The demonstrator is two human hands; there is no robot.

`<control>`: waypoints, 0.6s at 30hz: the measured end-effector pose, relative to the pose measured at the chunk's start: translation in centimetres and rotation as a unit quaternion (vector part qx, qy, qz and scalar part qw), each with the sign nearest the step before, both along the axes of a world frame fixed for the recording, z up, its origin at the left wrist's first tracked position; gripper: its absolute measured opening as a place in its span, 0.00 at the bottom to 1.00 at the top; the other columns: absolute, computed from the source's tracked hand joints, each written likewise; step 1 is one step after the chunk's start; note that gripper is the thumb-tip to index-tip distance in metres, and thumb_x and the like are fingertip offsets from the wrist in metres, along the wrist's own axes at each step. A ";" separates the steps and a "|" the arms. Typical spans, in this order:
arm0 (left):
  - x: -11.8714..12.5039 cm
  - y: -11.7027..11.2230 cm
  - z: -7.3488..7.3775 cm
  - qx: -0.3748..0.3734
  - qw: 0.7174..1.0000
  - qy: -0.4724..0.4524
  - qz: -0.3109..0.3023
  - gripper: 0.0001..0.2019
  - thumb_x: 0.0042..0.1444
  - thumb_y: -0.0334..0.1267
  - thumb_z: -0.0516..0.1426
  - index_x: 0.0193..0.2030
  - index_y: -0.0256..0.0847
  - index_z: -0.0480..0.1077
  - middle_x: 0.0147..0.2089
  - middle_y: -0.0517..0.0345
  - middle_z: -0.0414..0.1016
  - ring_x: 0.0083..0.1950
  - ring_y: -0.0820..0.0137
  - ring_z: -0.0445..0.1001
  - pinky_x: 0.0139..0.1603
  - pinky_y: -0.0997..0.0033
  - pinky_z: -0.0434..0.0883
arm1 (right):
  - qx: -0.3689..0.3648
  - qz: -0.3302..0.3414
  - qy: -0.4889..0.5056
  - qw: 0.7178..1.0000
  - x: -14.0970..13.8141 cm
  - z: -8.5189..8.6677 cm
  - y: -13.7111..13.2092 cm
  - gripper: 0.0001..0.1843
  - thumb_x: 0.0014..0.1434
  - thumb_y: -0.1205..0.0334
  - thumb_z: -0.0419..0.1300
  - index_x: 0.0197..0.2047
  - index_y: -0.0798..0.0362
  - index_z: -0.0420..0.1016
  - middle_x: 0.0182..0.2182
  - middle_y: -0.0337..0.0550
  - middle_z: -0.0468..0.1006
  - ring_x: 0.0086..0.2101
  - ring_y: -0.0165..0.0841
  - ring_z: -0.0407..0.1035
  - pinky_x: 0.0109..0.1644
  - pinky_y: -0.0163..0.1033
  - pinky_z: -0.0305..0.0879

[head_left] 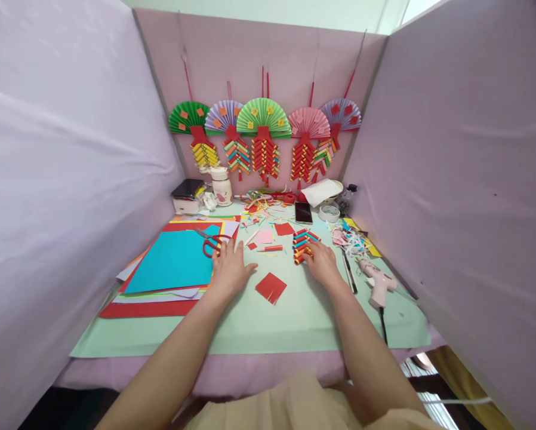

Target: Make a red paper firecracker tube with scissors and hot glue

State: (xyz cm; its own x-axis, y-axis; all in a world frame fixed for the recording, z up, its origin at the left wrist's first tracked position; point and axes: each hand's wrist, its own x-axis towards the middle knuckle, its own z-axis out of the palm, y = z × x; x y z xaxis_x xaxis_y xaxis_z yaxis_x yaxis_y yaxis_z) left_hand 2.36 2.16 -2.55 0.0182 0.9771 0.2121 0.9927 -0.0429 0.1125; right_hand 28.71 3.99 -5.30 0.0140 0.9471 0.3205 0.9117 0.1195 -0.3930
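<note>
My left hand (232,270) rests low over the table, fingers spread, holding nothing. Its fingertips lie beside red-handled scissors (213,243) on the paper stack. My right hand (323,263) has its fingers bent onto the lower right side of a string of rolled-paper firecrackers (300,241), blue, red and orange; the fingers cover part of the rolls. Between my hands a red paper square (271,288) with slits cut in its near corner lies flat. Beyond it are a red-orange glue stick or marker (271,248), a pink paper square (264,237) and another red paper square (285,229).
Coloured sheets (169,263) are stacked at left. On the right are a hot glue gun (378,283) with its cord, a black pen-like tool (349,272) and paper scraps (353,240). Behind stand a phone (303,213), tape roll (329,213), white bottle (222,187) and hanging fan ornaments (263,116).
</note>
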 end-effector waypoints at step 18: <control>-2.9 1.0 0.4 -0.096 0.993 -0.004 0.063 0.39 0.55 0.60 0.49 0.69 0.39 0.51 0.72 0.38 0.47 0.70 0.42 0.47 0.63 0.33 0.49 | -0.036 -0.001 0.001 0.999 -0.4 -0.1 -0.3 0.17 0.59 0.57 0.55 0.51 0.47 0.73 0.54 0.45 0.71 0.54 0.41 0.63 0.59 0.49 0.52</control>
